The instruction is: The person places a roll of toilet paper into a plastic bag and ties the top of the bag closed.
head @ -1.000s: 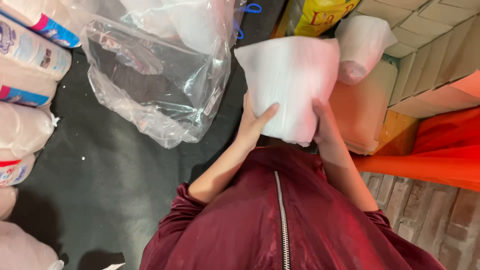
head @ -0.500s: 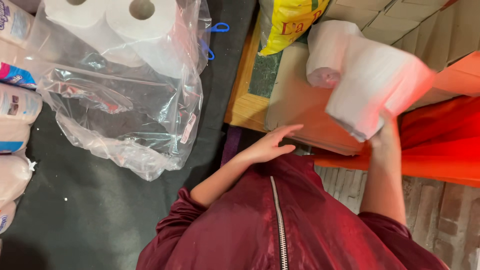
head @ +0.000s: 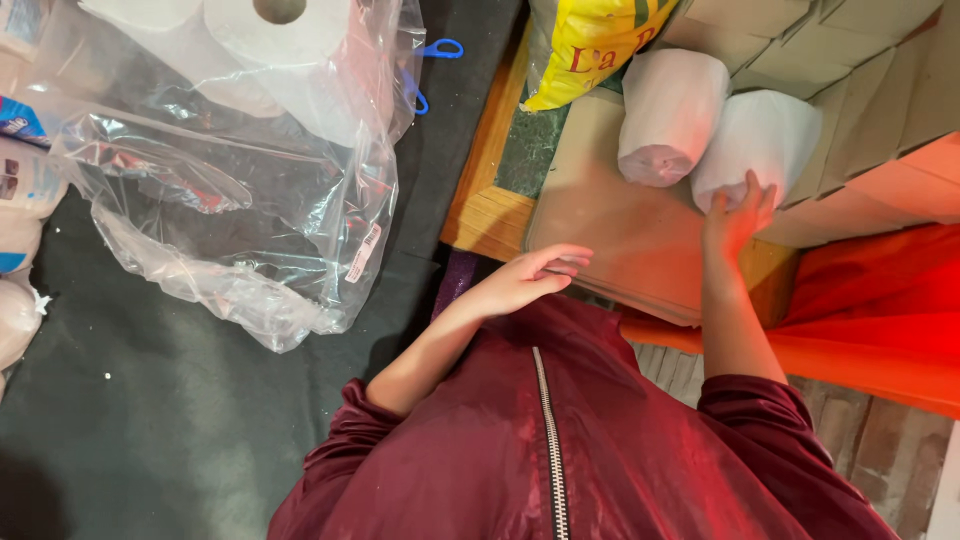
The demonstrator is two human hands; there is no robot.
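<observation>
My right hand (head: 735, 212) lies with spread fingers against the near end of a white paper roll (head: 775, 130), which rests on its side on a flat cardboard sheet (head: 610, 225). A second white roll (head: 668, 112) lies right beside it, to the left, touching it. My left hand (head: 528, 280) hovers open and holds nothing, at the near edge of the cardboard, just above my dark red zipped jacket (head: 560, 440).
A large clear plastic bag (head: 250, 210) with white rolls (head: 270, 40) inside lies on the dark floor to the left. Wrapped packs (head: 22, 190) line the left edge. A yellow sack (head: 590, 50), a wooden board (head: 482, 190), beige blocks (head: 860, 60) and orange cloth (head: 880, 310) surround the cardboard.
Both hands held the white roll in front of me. The left hand let go, and the right hand carried it to the right and set it down beside the other roll.
</observation>
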